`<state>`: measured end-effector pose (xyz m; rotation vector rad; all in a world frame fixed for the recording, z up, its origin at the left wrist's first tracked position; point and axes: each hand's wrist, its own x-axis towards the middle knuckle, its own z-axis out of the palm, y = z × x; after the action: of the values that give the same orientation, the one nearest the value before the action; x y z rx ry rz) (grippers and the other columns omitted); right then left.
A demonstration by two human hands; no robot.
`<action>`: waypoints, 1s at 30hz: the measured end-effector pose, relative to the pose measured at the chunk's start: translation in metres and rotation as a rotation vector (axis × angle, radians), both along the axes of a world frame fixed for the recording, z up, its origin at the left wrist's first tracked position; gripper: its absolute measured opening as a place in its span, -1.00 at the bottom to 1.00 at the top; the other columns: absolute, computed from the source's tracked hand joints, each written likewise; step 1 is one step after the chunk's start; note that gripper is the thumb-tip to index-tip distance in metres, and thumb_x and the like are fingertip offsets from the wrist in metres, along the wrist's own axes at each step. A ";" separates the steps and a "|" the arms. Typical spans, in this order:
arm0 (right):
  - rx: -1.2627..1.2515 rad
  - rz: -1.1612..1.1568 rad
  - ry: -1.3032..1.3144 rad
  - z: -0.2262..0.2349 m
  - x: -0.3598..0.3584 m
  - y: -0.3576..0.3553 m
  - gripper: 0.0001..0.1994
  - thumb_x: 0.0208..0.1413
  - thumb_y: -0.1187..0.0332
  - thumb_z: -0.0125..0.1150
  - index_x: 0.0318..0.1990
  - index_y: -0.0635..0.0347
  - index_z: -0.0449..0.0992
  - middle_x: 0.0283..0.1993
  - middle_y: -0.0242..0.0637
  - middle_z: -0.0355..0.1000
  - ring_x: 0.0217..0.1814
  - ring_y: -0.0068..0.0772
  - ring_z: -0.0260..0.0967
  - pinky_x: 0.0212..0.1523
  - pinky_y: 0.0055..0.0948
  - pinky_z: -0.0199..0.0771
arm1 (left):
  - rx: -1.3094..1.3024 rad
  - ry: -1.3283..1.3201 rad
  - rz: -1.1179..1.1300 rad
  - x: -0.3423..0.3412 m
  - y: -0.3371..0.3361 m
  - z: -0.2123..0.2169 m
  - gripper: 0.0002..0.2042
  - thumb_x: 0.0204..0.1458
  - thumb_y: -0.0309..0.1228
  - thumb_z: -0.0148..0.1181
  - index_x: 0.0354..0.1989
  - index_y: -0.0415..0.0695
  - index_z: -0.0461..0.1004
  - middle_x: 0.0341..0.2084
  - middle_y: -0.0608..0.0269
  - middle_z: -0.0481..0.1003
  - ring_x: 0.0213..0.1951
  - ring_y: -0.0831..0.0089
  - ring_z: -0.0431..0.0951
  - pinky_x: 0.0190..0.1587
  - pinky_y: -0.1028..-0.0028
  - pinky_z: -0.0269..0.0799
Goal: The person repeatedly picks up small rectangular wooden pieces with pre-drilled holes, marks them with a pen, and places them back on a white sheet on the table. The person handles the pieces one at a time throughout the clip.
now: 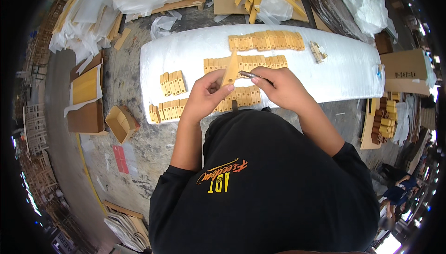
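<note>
Shirt [288,175]: orange-yellow lettering [226,182] | left hand [203,94]: pinching wood piece [230,70] | right hand [284,88]: gripping, seemingly, metal tool [247,74]

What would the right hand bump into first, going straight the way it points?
Probably the pale wooden piece in the left hand, with the metal tool in the right hand touching first; depth is unclear.

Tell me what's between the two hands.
Head view: a wooden piece in the left hand, a slim tool in the right hand, and wooden blocks below.
</note>
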<state>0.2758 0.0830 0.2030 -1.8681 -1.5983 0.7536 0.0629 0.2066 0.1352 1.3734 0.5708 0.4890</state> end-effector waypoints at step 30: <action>-0.153 0.154 0.798 0.000 0.008 -0.012 -0.69 0.36 0.26 0.14 -0.04 0.39 0.60 -0.63 -0.43 0.31 -0.61 -0.65 0.20 -0.54 -0.57 0.16 | 0.724 -0.015 -0.094 -0.020 -0.007 0.066 -0.59 0.03 -0.35 0.38 0.04 -0.25 0.51 -0.40 0.02 0.44 -0.40 0.04 0.48 -0.33 0.23 0.41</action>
<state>0.2841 0.0713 0.2028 -1.2698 -1.1761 1.4897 0.0433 0.2000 0.2009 2.0703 0.3173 0.6631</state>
